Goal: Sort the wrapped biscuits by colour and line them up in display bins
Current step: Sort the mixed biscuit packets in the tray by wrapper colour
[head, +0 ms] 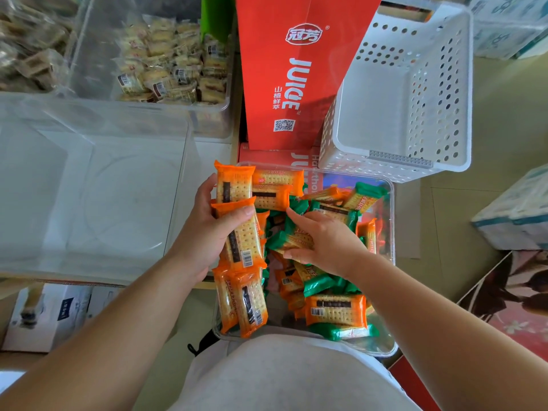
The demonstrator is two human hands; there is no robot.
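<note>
— What sits closest?
— A clear tub, right in front of the person's pale shirt. It holds a jumble of orange-wrapped biscuits and green-wrapped biscuits.

— And the hands?
— The left hand clasps a stack of orange packs over the tub's left edge, thumb pressed across the top one. The right hand is down among the heap, and its forefinger and thumb pinch a green pack.

— What's beyond?
— To the left, a large transparent bin with nothing orange or green in it. Just behind the tub stands a red juice carton, with a white perforated basket tilted just to its right. Farthest back on the left, another display bin holds pale wrapped cakes.
</note>
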